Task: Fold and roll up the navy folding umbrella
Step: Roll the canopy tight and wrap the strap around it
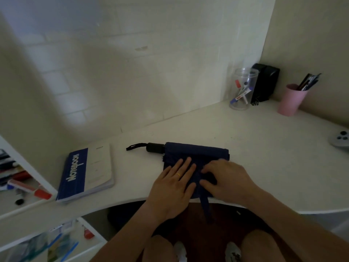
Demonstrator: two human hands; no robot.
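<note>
Umbrella [196,154] on bench [264,167], under both hands. Left hand [172,188] flat, open, pressing canopy; right hand [224,178] curled, pinching fold. Risks: pleats springing loose if pressure eases; strap [204,207] dangling off near edge, snagging roll.

grey controller [340,140] cut by right edge, umbrella canopy [196,152] partly under hands, shelf items perhaps markers

Open desk lying around the umbrella [196,154]
Notebook [86,172] is sitting near the desk's [264,157] left edge; jar [242,89] and pink cup [290,101] are crowding the far right corner.
</note>
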